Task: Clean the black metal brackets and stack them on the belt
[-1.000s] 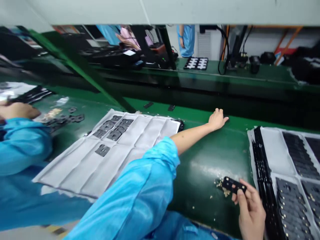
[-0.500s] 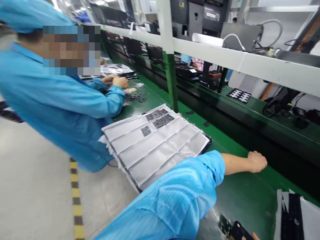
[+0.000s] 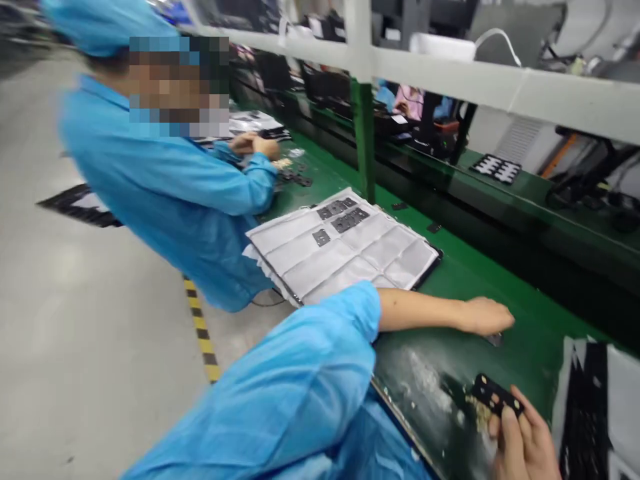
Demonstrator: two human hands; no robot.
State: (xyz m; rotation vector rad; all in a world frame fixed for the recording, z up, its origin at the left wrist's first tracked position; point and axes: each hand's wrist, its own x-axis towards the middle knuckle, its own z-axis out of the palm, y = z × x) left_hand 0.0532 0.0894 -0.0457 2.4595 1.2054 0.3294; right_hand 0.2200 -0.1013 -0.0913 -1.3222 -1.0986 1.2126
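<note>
My left hand [image 3: 484, 315] lies palm down on the green bench [image 3: 470, 280], fingers stretched over a small dark piece [image 3: 495, 339] at its fingertips. My right hand [image 3: 525, 443] at the bottom right pinches a flat black plate with holes [image 3: 496, 395] by its near end. Pale crumbs [image 3: 475, 410] lie on the bench under the plate. A grey compartment tray [image 3: 350, 248] with a few dark parts in its far cells sits left of my left arm.
A co-worker in a blue coat [image 3: 165, 180] leans over the bench at the left, hands on small parts. Stacked trays of black parts [image 3: 595, 413] fill the right edge. A green post [image 3: 364, 133] and a dark conveyor channel [image 3: 500, 233] run behind.
My left hand has drawn back from the far edge toward me and flattened on the bench. The right hand with the plate is back in view. The view swung left, showing the co-worker.
</note>
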